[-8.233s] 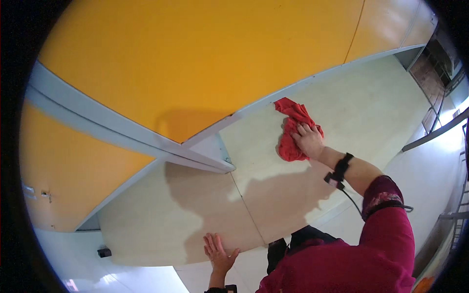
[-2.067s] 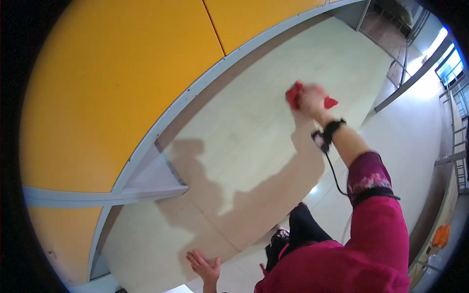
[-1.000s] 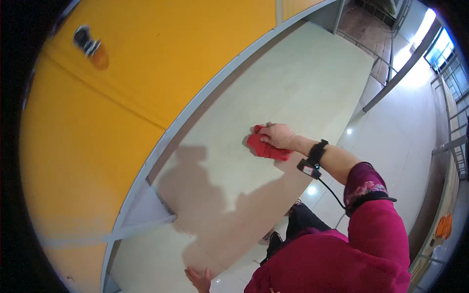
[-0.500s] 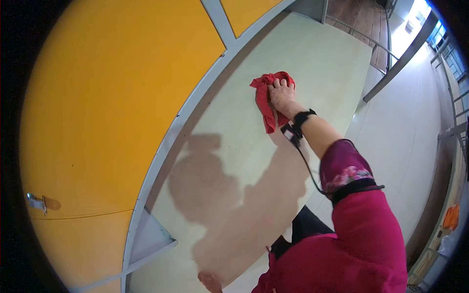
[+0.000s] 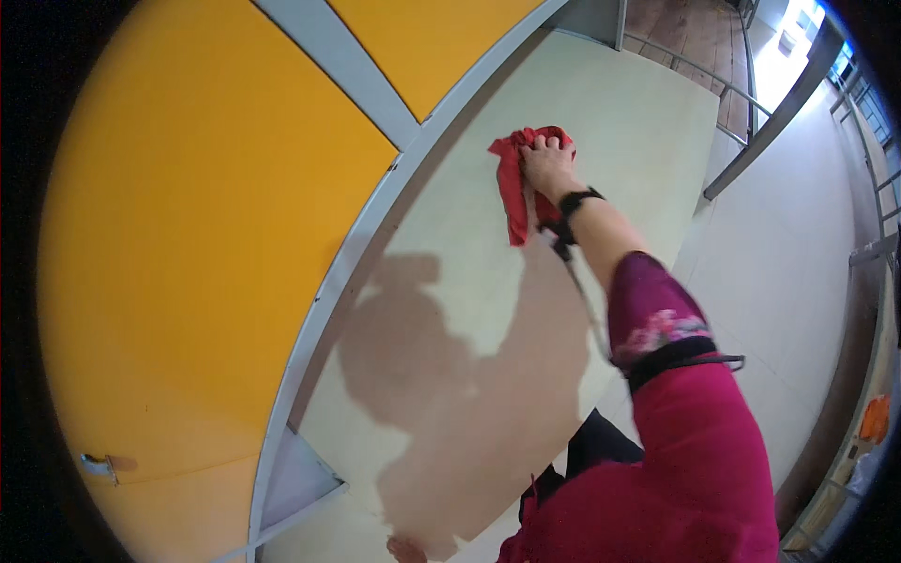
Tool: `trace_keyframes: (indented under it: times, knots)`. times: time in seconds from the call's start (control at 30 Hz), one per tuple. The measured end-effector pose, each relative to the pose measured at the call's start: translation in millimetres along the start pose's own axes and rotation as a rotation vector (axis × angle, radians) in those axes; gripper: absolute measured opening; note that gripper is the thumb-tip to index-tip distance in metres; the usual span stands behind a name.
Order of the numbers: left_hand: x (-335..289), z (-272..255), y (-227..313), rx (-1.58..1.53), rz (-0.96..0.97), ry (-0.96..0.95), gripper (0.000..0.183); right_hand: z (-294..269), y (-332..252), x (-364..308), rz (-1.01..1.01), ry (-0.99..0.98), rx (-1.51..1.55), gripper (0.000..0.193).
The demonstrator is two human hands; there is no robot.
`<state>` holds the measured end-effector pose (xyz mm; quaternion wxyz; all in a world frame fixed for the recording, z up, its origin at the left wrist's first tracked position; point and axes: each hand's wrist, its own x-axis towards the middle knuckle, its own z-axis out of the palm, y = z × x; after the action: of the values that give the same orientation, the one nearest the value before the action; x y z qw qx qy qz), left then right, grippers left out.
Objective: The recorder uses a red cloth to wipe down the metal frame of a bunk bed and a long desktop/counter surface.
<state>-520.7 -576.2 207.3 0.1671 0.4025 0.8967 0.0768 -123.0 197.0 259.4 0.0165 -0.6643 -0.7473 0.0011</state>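
Observation:
My right hand [image 5: 549,161] lies on a crumpled red cloth [image 5: 512,192], with its fingers bent over the bunched top part. The cloth is pressed against a pale, flat board [image 5: 619,113], and one loose end trails down beside my wrist. A black strap with a small device and a cord sits on that wrist. Only a little of my left hand [image 5: 405,550] shows at the lower edge. It rests on the near part of the board with fingers extended, and no object shows in it.
Yellow panels [image 5: 206,235] in a grey metal frame [image 5: 343,267] border the board on the left, with a small metal latch [image 5: 99,465]. A grey post [image 5: 774,117] rises at the right above a pale tiled floor [image 5: 765,272]. An orange item [image 5: 875,418] lies far right.
My right hand and the red cloth have shifted slightly farther up the board. The view has turned a little, so the yellow panels sit differently. Less of my left hand shows now.

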Motion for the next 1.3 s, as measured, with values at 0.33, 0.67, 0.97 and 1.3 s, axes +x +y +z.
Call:
trace_keyframes:
  times: [0.33,0.67,0.97,1.3]
  knots:
    - [11,23,-45,-0.490,-0.136,0.035,0.021,30,-65,-232,-1.355,0.197,0.479,0.024]
    - [37,30,-6,-0.021,0.393,0.210,0.024,0,204,-55,0.539,-0.045,-0.006,0.034]
    - [6,-28,108,0.539,0.158,0.146,0.043,-1,141,-42,0.196,0.001,0.073,0.046]
    - [-87,-83,289,0.439,-0.180,0.207,0.058,-64,-19,-228,-0.652,0.130,0.217,0.022]
